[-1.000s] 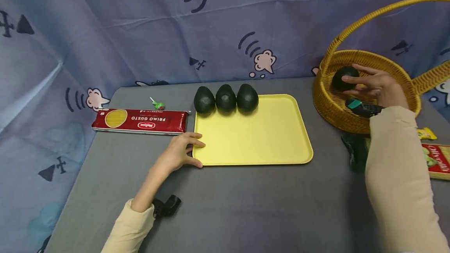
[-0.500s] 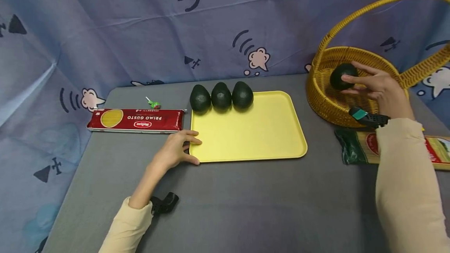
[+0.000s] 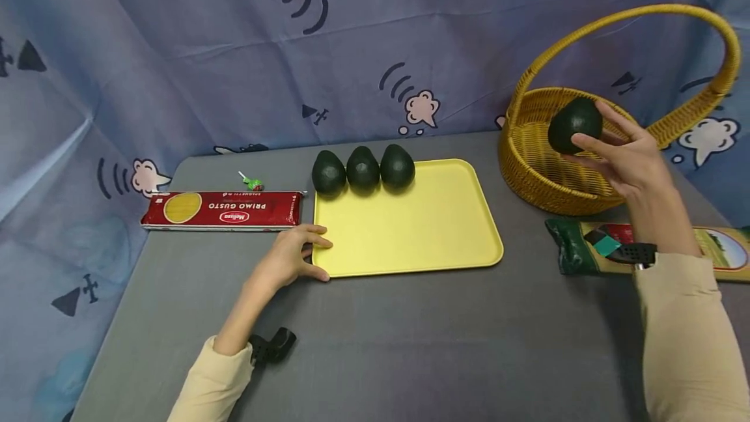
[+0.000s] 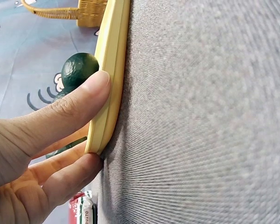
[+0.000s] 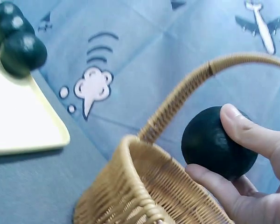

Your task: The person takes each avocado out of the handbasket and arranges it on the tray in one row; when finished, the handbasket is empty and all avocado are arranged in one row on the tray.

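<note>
My right hand (image 3: 621, 155) grips a dark green avocado (image 3: 574, 124) in its fingertips, lifted above the wicker basket (image 3: 539, 168) at the right; the right wrist view shows the same avocado (image 5: 217, 143) over the basket rim (image 5: 144, 177). A yellow tray (image 3: 410, 226) lies in the middle of the grey table, with three avocados (image 3: 362, 168) in a row along its far left edge. My left hand (image 3: 293, 256) holds the tray's near left corner, thumb on the rim (image 4: 107, 93) and fingers beneath the edge.
A red spaghetti box (image 3: 222, 210) and a small lollipop (image 3: 252, 182) lie left of the tray. Another pasta packet (image 3: 644, 246) lies in front of the basket at the right. A patterned blue cloth hangs behind and around the table.
My right hand has raised the avocado out of the basket, higher and a little toward the near side. The left hand stays on the tray corner.
</note>
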The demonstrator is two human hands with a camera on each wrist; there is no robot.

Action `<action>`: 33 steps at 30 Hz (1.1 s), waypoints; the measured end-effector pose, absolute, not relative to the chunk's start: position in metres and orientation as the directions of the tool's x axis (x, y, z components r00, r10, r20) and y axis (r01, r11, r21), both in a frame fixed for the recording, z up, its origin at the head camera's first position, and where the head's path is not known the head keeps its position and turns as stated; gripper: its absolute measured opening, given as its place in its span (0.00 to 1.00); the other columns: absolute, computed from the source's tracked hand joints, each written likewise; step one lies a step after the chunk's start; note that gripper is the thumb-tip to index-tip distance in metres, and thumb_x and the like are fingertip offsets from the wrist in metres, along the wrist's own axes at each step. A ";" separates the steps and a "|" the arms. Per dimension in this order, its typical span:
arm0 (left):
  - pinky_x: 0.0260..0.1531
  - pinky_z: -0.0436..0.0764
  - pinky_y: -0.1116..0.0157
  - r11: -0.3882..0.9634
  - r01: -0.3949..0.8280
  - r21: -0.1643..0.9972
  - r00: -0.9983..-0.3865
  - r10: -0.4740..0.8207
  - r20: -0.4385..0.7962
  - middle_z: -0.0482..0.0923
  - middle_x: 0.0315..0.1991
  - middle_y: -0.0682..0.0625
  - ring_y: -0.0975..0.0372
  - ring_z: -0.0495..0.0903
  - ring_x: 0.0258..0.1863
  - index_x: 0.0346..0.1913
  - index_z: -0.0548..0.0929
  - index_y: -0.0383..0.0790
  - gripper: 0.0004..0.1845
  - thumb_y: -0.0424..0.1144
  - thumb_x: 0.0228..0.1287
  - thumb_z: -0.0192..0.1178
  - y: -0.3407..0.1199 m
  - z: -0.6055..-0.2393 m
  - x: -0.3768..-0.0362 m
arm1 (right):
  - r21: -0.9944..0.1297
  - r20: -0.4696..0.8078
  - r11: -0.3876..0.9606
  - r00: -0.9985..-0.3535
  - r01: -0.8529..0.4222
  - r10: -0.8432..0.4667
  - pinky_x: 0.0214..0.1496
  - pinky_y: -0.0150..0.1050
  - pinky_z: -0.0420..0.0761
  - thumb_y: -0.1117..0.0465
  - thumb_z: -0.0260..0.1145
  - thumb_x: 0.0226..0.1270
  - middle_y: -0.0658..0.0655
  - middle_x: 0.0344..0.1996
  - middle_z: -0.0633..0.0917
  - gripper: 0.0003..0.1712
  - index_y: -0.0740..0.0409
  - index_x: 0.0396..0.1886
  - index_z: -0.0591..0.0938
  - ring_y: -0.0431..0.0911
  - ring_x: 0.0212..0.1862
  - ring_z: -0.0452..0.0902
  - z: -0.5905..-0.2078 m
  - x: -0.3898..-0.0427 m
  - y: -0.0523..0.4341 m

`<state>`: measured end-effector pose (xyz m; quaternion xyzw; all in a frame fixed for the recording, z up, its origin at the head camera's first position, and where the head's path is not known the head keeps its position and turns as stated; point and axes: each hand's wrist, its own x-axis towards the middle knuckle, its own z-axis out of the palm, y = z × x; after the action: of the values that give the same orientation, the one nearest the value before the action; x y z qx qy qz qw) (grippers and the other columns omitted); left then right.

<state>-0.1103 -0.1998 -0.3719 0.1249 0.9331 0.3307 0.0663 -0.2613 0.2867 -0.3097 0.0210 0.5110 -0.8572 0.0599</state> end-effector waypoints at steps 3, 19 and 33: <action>0.45 0.81 0.60 0.758 0.202 0.621 -0.958 0.283 -0.035 0.76 0.56 0.35 0.45 0.75 0.56 0.45 0.86 0.28 0.25 0.33 0.38 0.79 -0.201 -0.373 -0.110 | -0.873 -0.055 -0.481 -0.996 0.083 -0.071 0.28 0.44 0.85 0.84 0.59 0.57 0.55 0.43 0.83 0.44 0.45 0.69 0.71 0.47 0.38 0.85 -0.310 -0.245 0.281; 0.45 0.82 0.59 0.741 0.201 0.641 -0.961 0.277 -0.019 0.76 0.56 0.34 0.44 0.75 0.56 0.44 0.86 0.27 0.25 0.31 0.37 0.79 -0.202 -0.376 -0.107 | -0.859 0.162 -0.512 -0.946 0.005 -0.280 0.38 0.47 0.83 0.86 0.55 0.60 0.59 0.51 0.82 0.41 0.57 0.71 0.66 0.52 0.48 0.83 -0.334 -0.213 0.216; 0.45 0.81 0.59 0.731 0.194 0.654 -0.962 0.274 -0.021 0.75 0.57 0.34 0.44 0.74 0.57 0.45 0.85 0.27 0.25 0.30 0.38 0.78 -0.200 -0.375 -0.109 | -0.928 0.040 -0.357 -0.922 0.109 -0.384 0.45 0.44 0.82 0.82 0.57 0.62 0.56 0.51 0.77 0.43 0.56 0.75 0.59 0.46 0.47 0.83 -0.373 -0.239 0.174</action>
<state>-0.1091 -0.2004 -0.3747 0.1260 0.9286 0.3441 0.0580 -0.2392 0.1737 -0.3730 -0.1260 0.5464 -0.8141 0.1514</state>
